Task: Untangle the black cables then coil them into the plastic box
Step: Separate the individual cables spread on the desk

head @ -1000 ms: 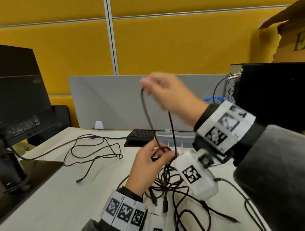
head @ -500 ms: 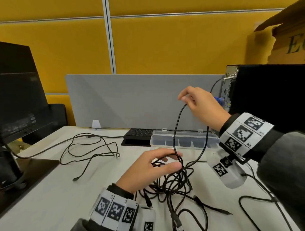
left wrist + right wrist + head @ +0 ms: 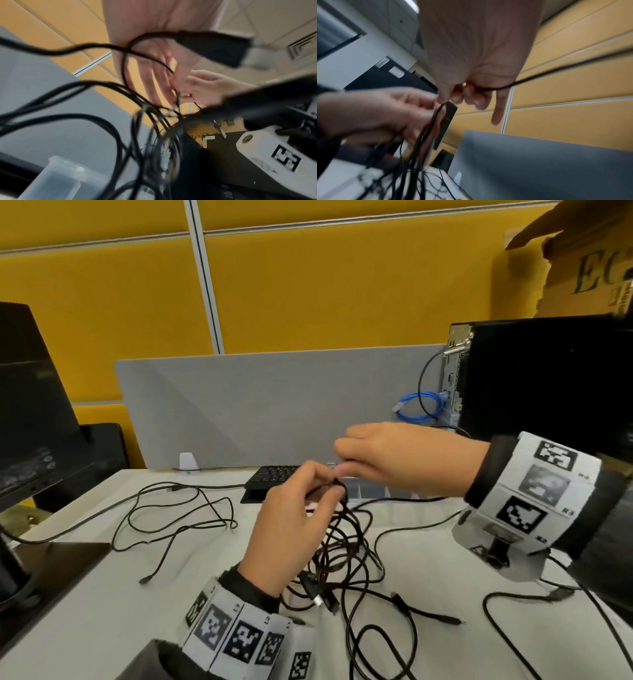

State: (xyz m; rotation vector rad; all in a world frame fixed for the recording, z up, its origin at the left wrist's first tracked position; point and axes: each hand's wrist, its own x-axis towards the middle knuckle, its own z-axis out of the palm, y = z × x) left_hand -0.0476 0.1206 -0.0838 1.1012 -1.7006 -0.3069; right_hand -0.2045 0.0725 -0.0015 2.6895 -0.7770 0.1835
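A tangle of black cables (image 3: 346, 556) lies on the white desk in front of me. My left hand (image 3: 325, 491) is raised over it and pinches the top of several loops, which hang down to the pile. My right hand (image 3: 342, 467) is just above and behind the left, fingertips almost touching it. In the right wrist view the right hand (image 3: 471, 93) curls round one black cable (image 3: 539, 75) that runs off to the right. The clear plastic box (image 3: 371, 491) sits behind the hands, largely hidden. A blurred USB plug (image 3: 214, 47) dangles close to the left wrist camera.
A separate black cable (image 3: 178, 515) sprawls on the desk at left. A keyboard (image 3: 274, 477) and grey divider (image 3: 260, 405) stand behind. A monitor (image 3: 30, 412) is at left, a black computer tower (image 3: 548, 378) with a blue cable (image 3: 418, 405) at right.
My right hand came down and leftward from high above the desk to meet the left hand. The left hand rose a little with the loops.
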